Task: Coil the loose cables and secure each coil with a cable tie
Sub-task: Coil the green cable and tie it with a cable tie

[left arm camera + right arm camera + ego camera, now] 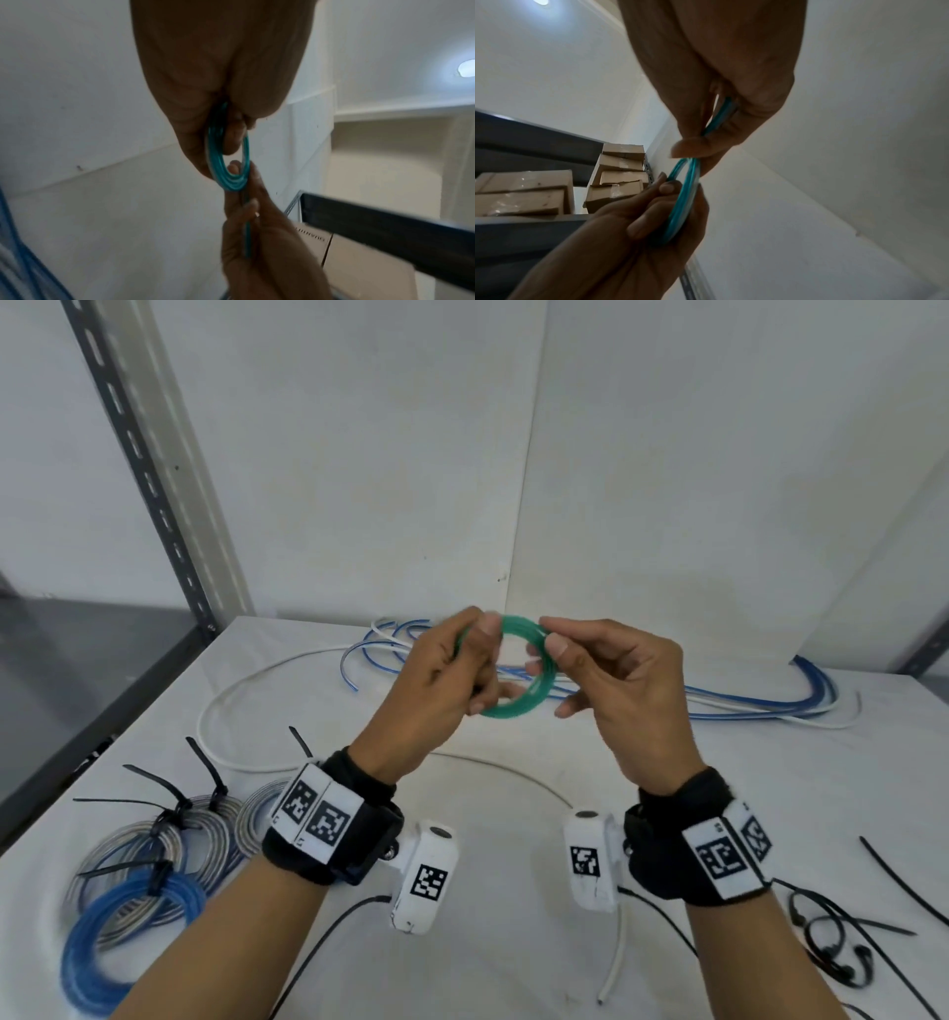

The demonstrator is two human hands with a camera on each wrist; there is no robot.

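White walls are closing in behind a white tabletop, with a grey slotted metal shelf upright standing at the left. Above the table, the left hand and right hand are holding a small green coiled cable between them, fingers and thumbs pinching opposite sides of its ring. Loose blue and white cables are lying at the back; tied blue and grey cable coils are resting at the left, and what seem to be black cable ties, somewhat blurred, at the right
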